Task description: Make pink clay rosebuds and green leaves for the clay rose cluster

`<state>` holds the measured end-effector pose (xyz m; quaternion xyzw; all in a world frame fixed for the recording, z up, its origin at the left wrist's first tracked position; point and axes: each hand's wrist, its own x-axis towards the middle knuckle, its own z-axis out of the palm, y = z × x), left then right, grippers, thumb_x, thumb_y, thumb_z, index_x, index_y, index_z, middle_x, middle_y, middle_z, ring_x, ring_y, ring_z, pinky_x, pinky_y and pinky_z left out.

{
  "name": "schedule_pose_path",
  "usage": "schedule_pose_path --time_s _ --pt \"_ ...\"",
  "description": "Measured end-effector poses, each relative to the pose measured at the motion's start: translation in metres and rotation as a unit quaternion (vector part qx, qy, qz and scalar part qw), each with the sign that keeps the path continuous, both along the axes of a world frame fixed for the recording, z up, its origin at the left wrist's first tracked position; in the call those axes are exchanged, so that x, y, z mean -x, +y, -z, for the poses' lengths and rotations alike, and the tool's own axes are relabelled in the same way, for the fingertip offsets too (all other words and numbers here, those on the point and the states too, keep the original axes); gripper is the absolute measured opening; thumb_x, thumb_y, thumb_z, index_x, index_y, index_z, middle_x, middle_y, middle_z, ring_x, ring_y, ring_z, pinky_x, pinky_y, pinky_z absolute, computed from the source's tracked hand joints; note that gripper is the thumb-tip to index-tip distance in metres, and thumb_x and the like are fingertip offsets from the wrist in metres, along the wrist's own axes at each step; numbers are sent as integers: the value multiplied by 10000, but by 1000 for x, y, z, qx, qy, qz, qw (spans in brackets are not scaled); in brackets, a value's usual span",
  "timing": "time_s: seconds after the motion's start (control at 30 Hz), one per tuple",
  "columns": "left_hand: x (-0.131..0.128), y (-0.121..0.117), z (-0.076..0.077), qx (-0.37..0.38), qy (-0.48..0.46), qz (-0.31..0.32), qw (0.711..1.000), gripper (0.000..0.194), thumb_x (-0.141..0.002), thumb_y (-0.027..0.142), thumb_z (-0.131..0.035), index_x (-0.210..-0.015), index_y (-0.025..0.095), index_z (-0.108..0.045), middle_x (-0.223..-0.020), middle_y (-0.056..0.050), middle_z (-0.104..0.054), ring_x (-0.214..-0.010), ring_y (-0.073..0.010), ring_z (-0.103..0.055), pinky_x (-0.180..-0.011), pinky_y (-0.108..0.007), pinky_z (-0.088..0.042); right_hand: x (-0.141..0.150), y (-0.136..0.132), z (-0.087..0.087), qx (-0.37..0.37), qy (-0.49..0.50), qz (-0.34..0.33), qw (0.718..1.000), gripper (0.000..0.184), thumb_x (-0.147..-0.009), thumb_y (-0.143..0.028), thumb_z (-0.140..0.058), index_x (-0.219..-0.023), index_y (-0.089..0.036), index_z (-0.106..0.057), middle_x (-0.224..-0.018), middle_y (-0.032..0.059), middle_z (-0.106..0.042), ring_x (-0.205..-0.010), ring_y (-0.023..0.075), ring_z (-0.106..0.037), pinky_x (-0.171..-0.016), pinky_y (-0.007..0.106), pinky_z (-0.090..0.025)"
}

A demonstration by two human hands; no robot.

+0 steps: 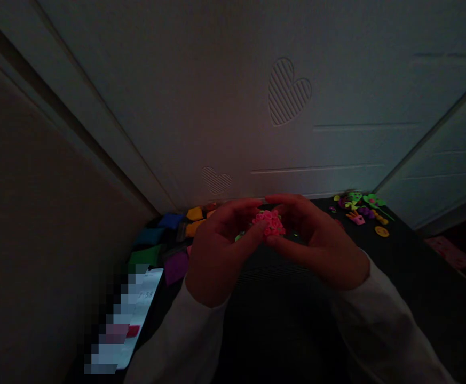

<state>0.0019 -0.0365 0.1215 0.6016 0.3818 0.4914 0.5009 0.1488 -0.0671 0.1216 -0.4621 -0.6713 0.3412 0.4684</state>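
Between my two hands is a small cluster of pink clay flowers (270, 223) with bits of green at its edges, raised above the dark table. My left hand (224, 245) curls around its left side, the thumb pressed on the front of the flowers. From the other side my right hand (316, 240) closes in, its thumb at the lower right of the cluster and its fingers bent behind. The back of the cluster and several fingertips are hidden.
Packets of coloured clay, among them a purple one (176, 266) and a green one (144, 257), lie at the left. A lit phone (140, 314) is nearer. Small clay figures, including a pink basket (356, 217) and a yellow disc (381, 231), sit back right before a white panel (233, 106).
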Motion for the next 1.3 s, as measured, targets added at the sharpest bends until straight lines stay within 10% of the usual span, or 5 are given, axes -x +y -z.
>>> schedule_pose_path --time_s 0.97,1.17,1.3 --pt "-11 1 5 43 -91 93 990 208 -716 209 -575 -922 187 -590 -918 -30 -642 -850 -135 -587 -784 -245 -458 5 3 2 -63 30 72 995 425 -719 -196 -564 -1117 -240 -423 -981 40 -501 -798 127 -522 -732 298 -450" --pt "-5 -3 2 -77 32 -6 997 217 -731 239 -559 -947 253 -578 -920 14 -637 -830 -125 -588 -736 -221 -465 3 -6 -8 -110 -24 87 990 362 -744 -202 -548 -1089 -252 -451 -1015 42 -508 -905 163 -515 -814 339 -438" --pt "0 -16 -5 -266 196 -90 939 313 -703 201 -591 -1007 267 -556 -993 25 -609 -914 -121 -545 -841 -213 -406 -2 -21 -22 -216 -146 175 949 250 -720 -166 -574 -956 -245 -549 -991 40 -507 -930 161 -485 -802 310 -425"
